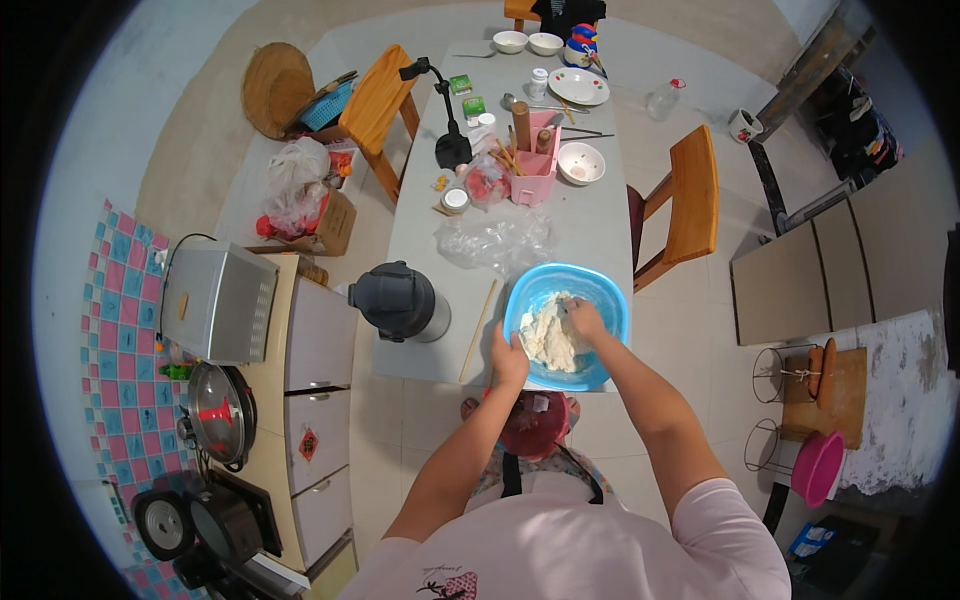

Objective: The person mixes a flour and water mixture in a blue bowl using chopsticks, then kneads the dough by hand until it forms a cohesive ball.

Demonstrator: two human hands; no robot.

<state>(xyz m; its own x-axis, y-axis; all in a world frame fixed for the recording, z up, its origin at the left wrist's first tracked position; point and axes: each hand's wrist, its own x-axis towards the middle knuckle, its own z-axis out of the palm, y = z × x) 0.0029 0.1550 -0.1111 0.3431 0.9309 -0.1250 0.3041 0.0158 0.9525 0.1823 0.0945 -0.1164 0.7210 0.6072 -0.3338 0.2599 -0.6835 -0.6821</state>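
A blue plastic basin [616, 300] stands at the near right corner of the table, with a lump of shaggy pale dough [551, 337] in it. My left hand [511, 360] grips the basin's left wall, thumb over the rim. Inside the basin, my right hand [583, 319] presses on the upper right part of the dough, its fingers curled and partly hidden. Left of the basin lies a single wooden chopstick [478, 330]. Crumpled clear plastic film [495, 240] lies just beyond the basin.
A grey vacuum jug [401, 304] stands at the table's left edge. Farther back are a pink utensil holder [534, 180], a white bowl [581, 163], a black phone stand [453, 150] and a lidded jar [454, 200]. Wooden chairs flank the table; a red basin [534, 431] is below its near edge.
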